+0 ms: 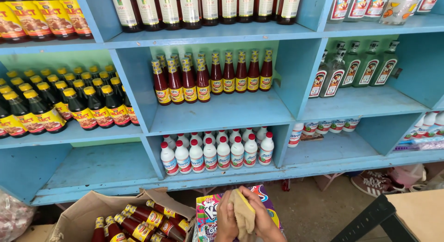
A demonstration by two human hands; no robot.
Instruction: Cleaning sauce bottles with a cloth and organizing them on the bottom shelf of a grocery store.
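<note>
Both my hands are at the bottom middle, closed together around a tan cloth (243,213). My left hand (226,220) grips its left side and my right hand (264,217) wraps its right side. Under them lies a bright multicoloured printed box (206,215). To the left, an open cardboard box (83,212) holds several red sauce bottles with yellow caps (138,226). Straight ahead stands a blue wooden shelf unit (217,117) with a row of red sauce bottles (212,78) in its middle bay.
White bottles with red caps (217,152) fill the lower middle bay. Dark bottles with yellow caps (64,101) crowd the left bay, clear green-capped bottles (354,68) the right. The lower-left bay (92,170) is bare. A wooden tabletop (418,212) and shoes (372,182) are at right.
</note>
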